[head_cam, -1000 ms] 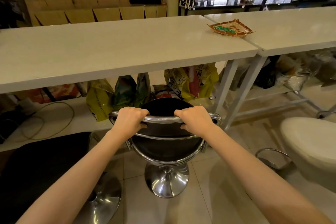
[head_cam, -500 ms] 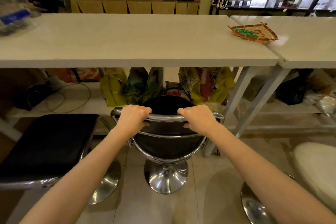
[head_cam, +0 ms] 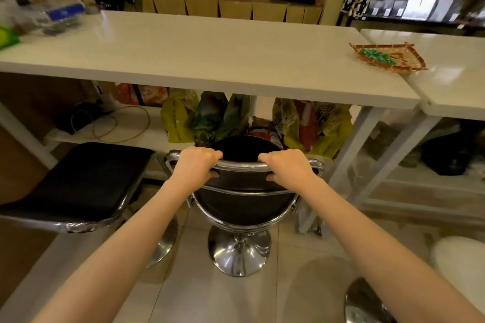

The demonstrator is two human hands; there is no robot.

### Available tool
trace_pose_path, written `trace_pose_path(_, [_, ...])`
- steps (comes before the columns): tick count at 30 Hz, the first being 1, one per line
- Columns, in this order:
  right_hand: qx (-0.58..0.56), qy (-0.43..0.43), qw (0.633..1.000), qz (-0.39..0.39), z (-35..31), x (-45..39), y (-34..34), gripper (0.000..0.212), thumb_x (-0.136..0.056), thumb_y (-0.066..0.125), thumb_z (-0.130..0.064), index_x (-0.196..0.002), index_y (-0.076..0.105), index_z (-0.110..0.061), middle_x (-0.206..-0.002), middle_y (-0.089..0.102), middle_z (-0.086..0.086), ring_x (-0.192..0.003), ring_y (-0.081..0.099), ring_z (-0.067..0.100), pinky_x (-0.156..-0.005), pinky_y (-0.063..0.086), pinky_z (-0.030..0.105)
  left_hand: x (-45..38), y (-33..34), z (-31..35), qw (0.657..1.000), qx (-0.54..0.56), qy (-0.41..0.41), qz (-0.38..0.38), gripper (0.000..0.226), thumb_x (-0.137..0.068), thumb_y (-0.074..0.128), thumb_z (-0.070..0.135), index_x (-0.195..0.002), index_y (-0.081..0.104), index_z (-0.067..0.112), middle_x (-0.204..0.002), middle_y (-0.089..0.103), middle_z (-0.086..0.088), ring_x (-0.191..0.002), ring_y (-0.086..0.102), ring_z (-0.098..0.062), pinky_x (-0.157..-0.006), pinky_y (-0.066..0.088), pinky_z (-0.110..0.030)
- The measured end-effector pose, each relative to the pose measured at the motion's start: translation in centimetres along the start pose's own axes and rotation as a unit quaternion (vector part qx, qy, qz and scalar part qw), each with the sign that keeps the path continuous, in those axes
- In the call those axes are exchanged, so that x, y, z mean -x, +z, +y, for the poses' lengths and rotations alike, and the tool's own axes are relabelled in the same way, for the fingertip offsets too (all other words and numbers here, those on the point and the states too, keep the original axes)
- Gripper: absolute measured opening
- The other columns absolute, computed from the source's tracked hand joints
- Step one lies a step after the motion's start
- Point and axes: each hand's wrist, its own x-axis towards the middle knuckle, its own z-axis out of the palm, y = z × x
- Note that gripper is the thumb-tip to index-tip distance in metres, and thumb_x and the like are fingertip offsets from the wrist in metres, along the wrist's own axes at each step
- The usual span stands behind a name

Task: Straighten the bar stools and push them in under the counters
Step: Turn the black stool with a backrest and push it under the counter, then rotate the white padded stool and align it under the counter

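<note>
A black bar stool (head_cam: 244, 207) with a chrome backrest rail and a round chrome base stands in front of the white counter (head_cam: 210, 60), its seat partly below the counter's front edge. My left hand (head_cam: 195, 165) and my right hand (head_cam: 287, 166) both grip the top rail of its backrest. A second black stool (head_cam: 78, 181), square-seated, stands to the left, its seat out in front of the counter. A white stool (head_cam: 462, 262) shows at the lower right edge.
Coloured bags (head_cam: 210, 118) fill the low shelf under the counter behind the stool. White counter legs (head_cam: 349, 162) slant down just right of it. A woven tray (head_cam: 388, 57) lies on the counter's right end. A second counter (head_cam: 451, 78) adjoins on the right.
The view has swung left: the square black stool is now fuller in view and the white stool has slid to the right edge. Both hands have stayed on the backrest rail.
</note>
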Motion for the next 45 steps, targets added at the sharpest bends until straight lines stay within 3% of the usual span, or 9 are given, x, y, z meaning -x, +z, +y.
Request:
trace_pose_path(8, [-0.003, 0.018, 1.000, -0.007, -0.1, -0.2, 0.1, 0.037, -0.087, 0.063, -0.031, -0.117, 0.046, -0.017, -0.102, 0.064, 0.002, -0.088, 0.063, 0.024, -0.058, 0.040, 0.032, -0.4, -0.1, -0.3, 0.999, -0.032, 0.015, -0.011, 0.031, -0.082, 0.067, 0.035, -0.104, 0.054, 0.018, -0.100, 0.065, 0.000, -0.092, 0.061, -0.021, -0.066, 0.044, -0.031])
trace_pose_path(11, [-0.023, 0.023, 0.999, -0.006, -0.1, -0.2, 0.0, 0.056, -0.083, 0.068, -0.032, -0.129, 0.040, -0.018, -0.116, 0.061, 0.003, -0.104, 0.057, 0.023, -0.075, 0.046, 0.035, -0.7, -0.4, -0.5, 0.999, -0.005, 0.030, -0.033, 0.053, -0.077, 0.069, 0.045, -0.120, 0.051, 0.020, -0.114, 0.062, -0.002, -0.105, 0.056, -0.021, -0.078, 0.047, -0.034])
trace_pose_path(14, [-0.051, 0.024, 0.998, 0.011, -0.2, 0.2, -0.1, 0.083, -0.076, 0.075, -0.035, -0.142, 0.028, -0.017, -0.135, 0.051, 0.005, -0.124, 0.045, 0.024, -0.101, 0.034, 0.036, -1.0, -0.7, -0.6, 0.996, 0.032, 0.030, -0.079, 0.089, -0.068, 0.065, 0.065, -0.140, 0.034, 0.022, -0.136, 0.050, -0.003, -0.124, 0.045, -0.023, -0.098, 0.038, -0.041])
trace_pose_path(17, [-0.124, 0.068, 0.988, 0.067, -0.1, 1.7, -0.9, 0.094, -0.071, 0.076, -0.043, -0.145, 0.023, -0.019, -0.142, 0.045, 0.004, -0.131, 0.038, 0.022, -0.107, 0.028, 0.037, -1.1, -1.1, -0.3, 0.995, 0.062, 0.016, -0.078, 0.096, -0.069, 0.057, 0.072, -0.144, 0.025, 0.022, -0.148, 0.036, -0.004, -0.133, 0.034, -0.024, -0.108, 0.027, -0.045])
trace_pose_path(20, [-0.164, 0.116, 0.974, 0.106, 0.5, 4.4, -1.4, 0.092, -0.074, 0.071, -0.051, -0.146, 0.023, -0.020, -0.145, 0.041, 0.003, -0.134, 0.033, 0.020, -0.108, 0.026, 0.036, -1.9, -2.0, 1.5, 0.992, 0.095, 0.078, 0.002, 0.094, -0.071, 0.056, 0.071, -0.144, 0.027, 0.021, -0.151, 0.031, -0.005, -0.136, 0.029, -0.023, -0.110, 0.025, -0.044])
trace_pose_path(27, [-0.139, 0.245, 0.955, 0.093, 3.6, 14.7, -0.6, 0.086, -0.080, 0.058, -0.062, -0.147, 0.022, -0.021, -0.150, 0.033, 0.003, -0.138, 0.028, 0.021, -0.112, 0.020, 0.038, -5.1, -3.4, 12.6, 0.951, 0.142, 0.270, 0.044, 0.091, -0.074, 0.053, 0.071, -0.145, 0.025, 0.021, -0.153, 0.026, -0.003, -0.139, 0.024, -0.020, -0.112, 0.019, -0.042])
trace_pose_path(31, [-0.134, 0.321, 0.934, 0.076, 5.7, 22.8, 0.0, 0.093, -0.073, 0.040, -0.072, -0.146, 0.026, -0.017, -0.149, 0.036, 0.006, -0.137, 0.031, 0.024, -0.111, 0.023, 0.040, -5.6, -3.8, 20.2, 0.925, 0.160, 0.342, 0.041, 0.099, -0.068, 0.034, 0.080, -0.145, 0.026, 0.019, -0.152, 0.029, -0.005, -0.137, 0.028, -0.021, -0.109, 0.025, -0.041])
trace_pose_path(37, [-0.119, 0.409, 0.903, 0.053, 8.1, 35.8, 0.8, 0.091, -0.078, 0.063, -0.058, -0.147, 0.020, -0.017, -0.152, 0.031, 0.006, -0.139, 0.025, 0.022, -0.112, 0.019, 0.035, -3.4, -4.4, 32.6, 0.884, 0.211, 0.417, 0.011, 0.100, -0.069, 0.033, 0.080, -0.147, 0.016, 0.020, -0.154, 0.022, -0.003, -0.139, 0.023, -0.019, -0.111, 0.021, -0.038])
trace_pose_path(45, [-0.121, 0.492, 0.862, 0.007, 11.3, 53.5, 1.0, 0.103, -0.064, 0.051, -0.073, -0.145, 0.026, -0.014, -0.148, 0.036, 0.007, -0.136, 0.031, 0.025, -0.110, 0.023, 0.039, 1.4, -5.0, 49.5, 0.850, 0.237, 0.471, -0.012, 0.107, -0.063, 0.027, 0.083, -0.145, 0.022, 0.015, -0.152, 0.027, -0.005, -0.138, 0.026, -0.019, -0.110, 0.023, -0.037])
